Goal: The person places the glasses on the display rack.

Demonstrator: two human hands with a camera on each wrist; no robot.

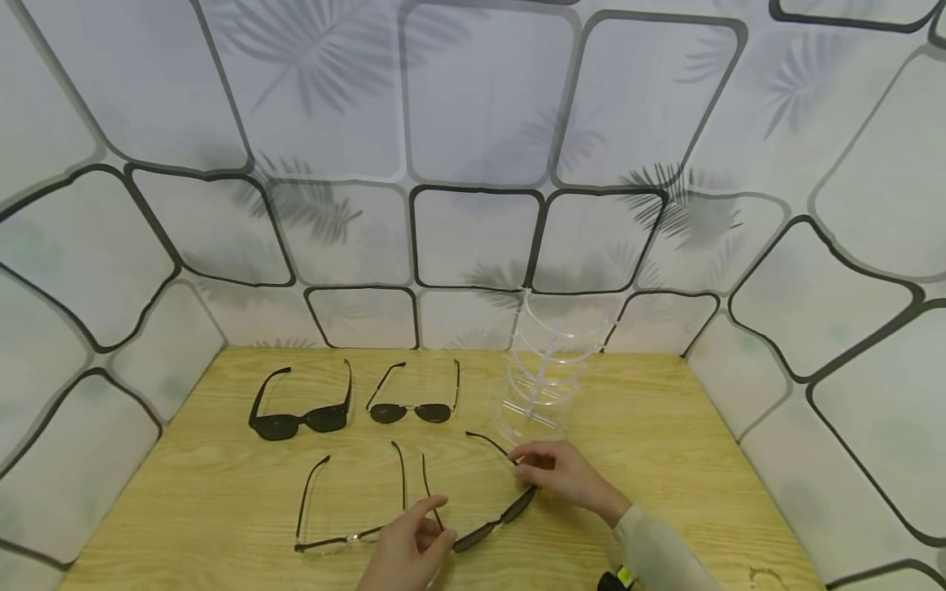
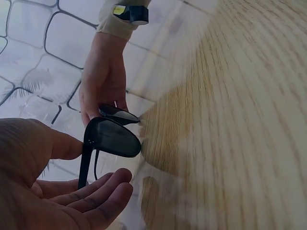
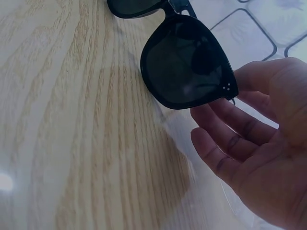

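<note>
Black sunglasses (image 1: pixel 484 532) are held at both ends, lenses toward the near side and temples unfolded toward the back. My left hand (image 1: pixel 409 546) pinches the left end by the hinge; in the left wrist view its thumb meets the frame corner while other fingers extend below the temple. The right hand (image 1: pixel 565 478) grips the opposite end near the hinge, and in the right wrist view a dark lens (image 3: pixel 189 64) with small dots at its corner shows beside the fingers. Left of my left hand, clear-lensed eyeglasses (image 1: pixel 325 543) lie with temples open, partly covered by that hand.
A clear tiered display stand (image 1: pixel 543 382) rises behind the right hand. Black thick-framed sunglasses (image 1: pixel 299 422) and thin-framed aviator sunglasses (image 1: pixel 410 412) rest at the back left of the wooden table (image 1: pixel 665 427). Patterned cloth walls (image 1: pixel 473 238) enclose the back and sides.
</note>
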